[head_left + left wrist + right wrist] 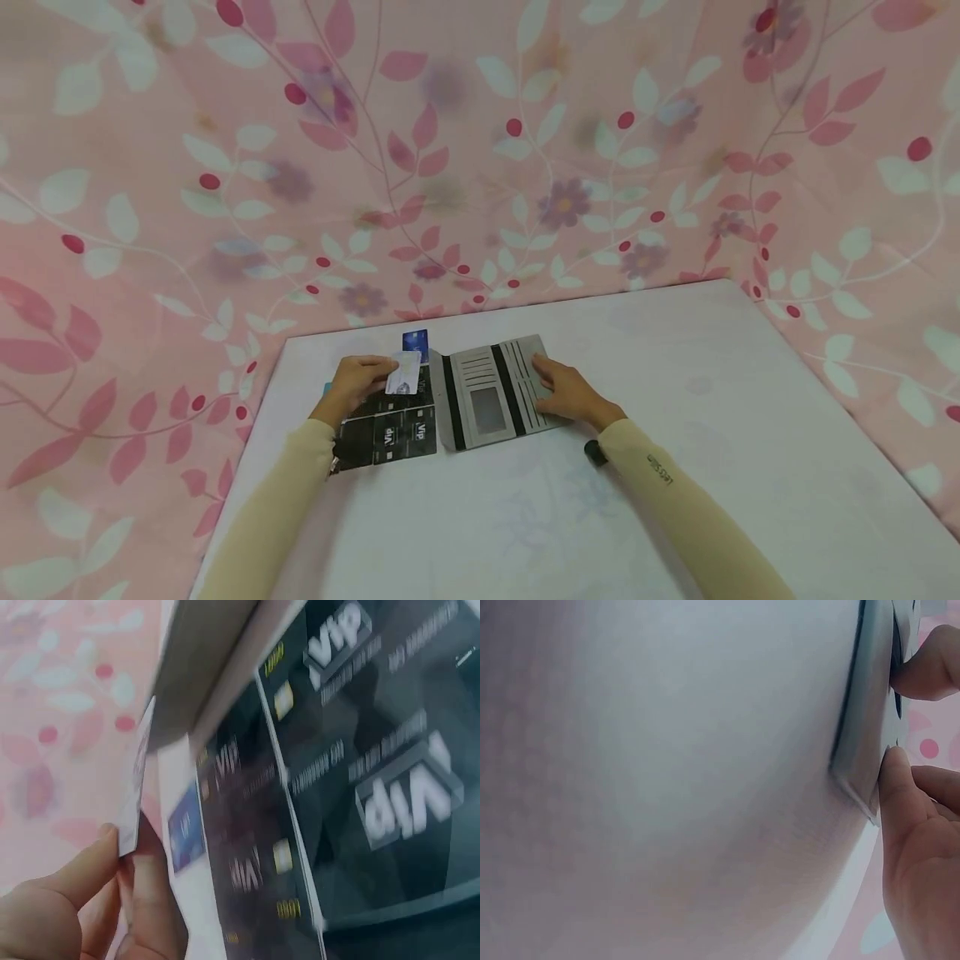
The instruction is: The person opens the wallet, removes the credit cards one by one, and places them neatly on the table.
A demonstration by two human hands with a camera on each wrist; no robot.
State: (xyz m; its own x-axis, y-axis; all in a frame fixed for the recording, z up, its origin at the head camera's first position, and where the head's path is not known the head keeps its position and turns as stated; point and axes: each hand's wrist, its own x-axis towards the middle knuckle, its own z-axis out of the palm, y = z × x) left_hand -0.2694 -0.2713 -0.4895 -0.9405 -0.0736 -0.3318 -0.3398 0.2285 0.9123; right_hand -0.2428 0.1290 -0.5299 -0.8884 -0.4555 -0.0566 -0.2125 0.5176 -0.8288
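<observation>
The left hand [360, 382] pinches a pale card [403, 372] in its fingers above the black cards [390, 429], not yet put away, while the right hand [564, 392] lies flat on the open gray wallet [487, 396] on the counter [675, 375].

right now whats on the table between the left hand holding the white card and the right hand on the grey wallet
In the head view, the open grey wallet's left half with its black strips lies between the left hand, holding the white card, and the right hand.
</observation>
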